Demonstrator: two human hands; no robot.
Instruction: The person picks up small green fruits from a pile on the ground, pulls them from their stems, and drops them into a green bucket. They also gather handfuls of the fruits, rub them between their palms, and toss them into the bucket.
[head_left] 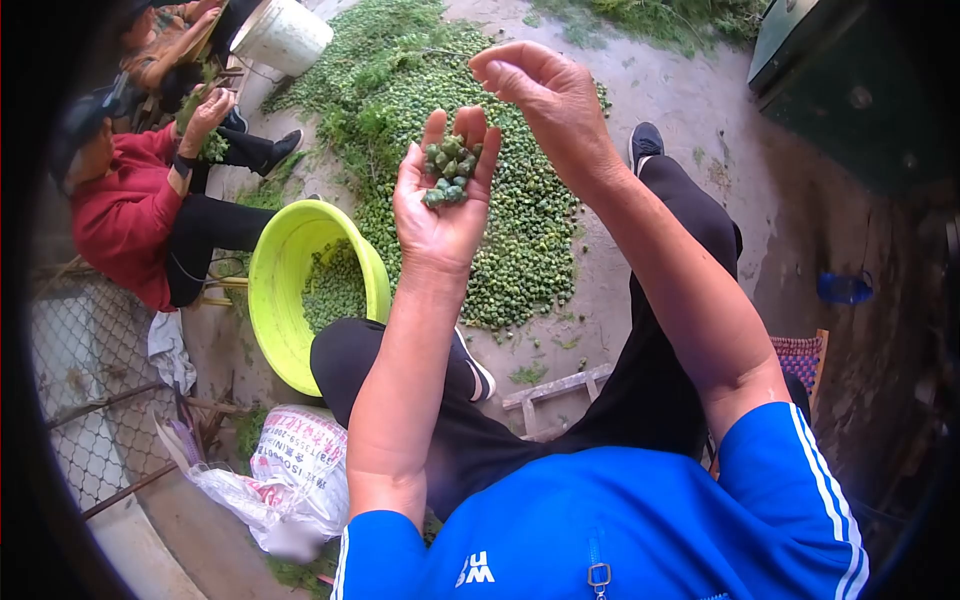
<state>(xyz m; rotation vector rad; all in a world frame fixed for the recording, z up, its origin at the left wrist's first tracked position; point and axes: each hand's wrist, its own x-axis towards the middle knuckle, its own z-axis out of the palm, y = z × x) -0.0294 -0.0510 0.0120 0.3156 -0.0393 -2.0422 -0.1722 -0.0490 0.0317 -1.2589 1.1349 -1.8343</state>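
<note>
Clump of green pods lies in an upturned left palm, long axis near 12 to 6

Directions are read on a clock face laid over the head view, 12 at the top edge. A small clump of knobbly, rounded green pods [452, 165] sits in the left hand [437, 225], a little above the centre towards 12. It is longer than wide; its long axis runs close to 12–6, in line with the palm, the upper end towards the fingertips and the lower end towards the wrist. Which way each single pod points cannot be told. The left fingers are loosely cupped and unclenched, their tips towards 12, with the clump resting in them and on the palm.

The right hand [545, 90] hangs apart from the left, between 12 and 1, its bent fingers pointing towards 10. Thumb and forefinger are close together; whether they grasp anything cannot be told.

Beneath both hands spreads a broad heap of loose round green pods [520, 260], with feathery green foliage [375, 75] at 11. At 9 stands a tilted, round yellow-green basin [270, 290], partly filled with small green pods [335, 290]. A white printed woven sack [305, 460] slumps between 7 and 8.
</note>
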